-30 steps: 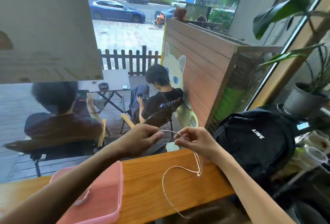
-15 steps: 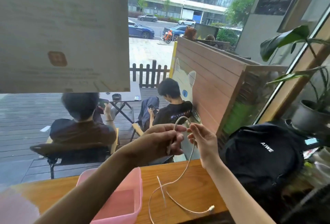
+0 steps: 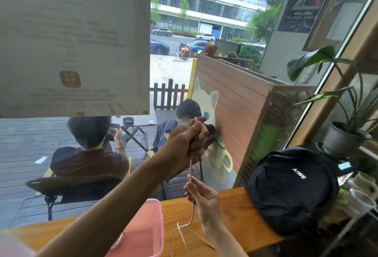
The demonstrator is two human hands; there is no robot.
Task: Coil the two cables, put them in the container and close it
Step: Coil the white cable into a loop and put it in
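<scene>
Left hand raised above the tabletop, fingers closed around the upper end of the white cable; a short loop of it shows above the knuckles. Cable hangs straight down from the fist. Right hand sits lower, just above the tabletop edge, thumb and fingers pinching the hanging strand, the other fingers loosely spread. Below the right hand, the cable's slack lies in loose curves on the wood. Pink container stands open on the tabletop, to the left of the slack, under the left forearm; a second cable lies inside it. Black backpack rests on the tabletop at right.
</scene>
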